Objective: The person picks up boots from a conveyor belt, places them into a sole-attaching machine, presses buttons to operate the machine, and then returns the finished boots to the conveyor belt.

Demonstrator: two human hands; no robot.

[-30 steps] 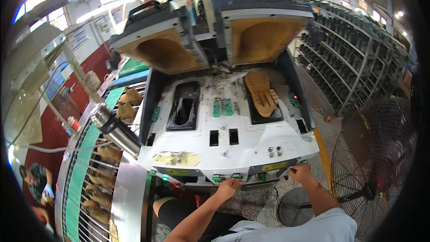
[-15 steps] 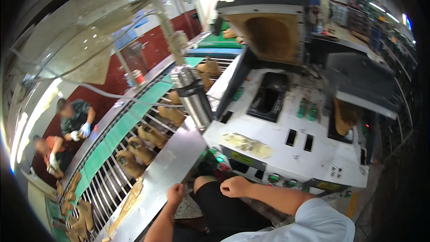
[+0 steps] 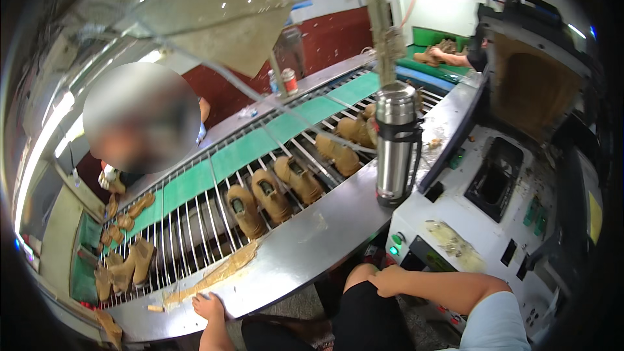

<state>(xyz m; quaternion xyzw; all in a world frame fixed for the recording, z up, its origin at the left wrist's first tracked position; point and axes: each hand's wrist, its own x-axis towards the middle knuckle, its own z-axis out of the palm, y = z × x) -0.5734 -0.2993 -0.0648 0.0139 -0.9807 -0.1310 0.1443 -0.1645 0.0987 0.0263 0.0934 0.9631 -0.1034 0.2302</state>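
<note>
My left hand (image 3: pixel 209 307) rests on the near edge of the metal ledge (image 3: pixel 305 247), fingers lying on it and holding nothing I can see. Beside it is a strip of brown tape (image 3: pixel 218 273) stuck to the metal. My right hand (image 3: pixel 388 281) lies on my bent knee, its fingers curled in and partly hidden, with nothing visible in them. Beyond the ledge, tan shoes (image 3: pixel 270 196) stand in a row on the metal rods of a conveyor (image 3: pixel 195 221). Taller tan boots (image 3: pixel 142 263) stand at its left end.
A steel thermos (image 3: pixel 398 169) stands upright on the ledge, by a white machine (image 3: pixel 422 234) with a raised lid (image 3: pixel 533 91). A green belt (image 3: pixel 247 140) runs along the conveyor. One person works across it; another's hand (image 3: pixel 439 54) touches shoes at the far end.
My view has swung left toward the conveyor. My left hand has moved left onto the ledge edge. My right hand has come down onto my knee.
</note>
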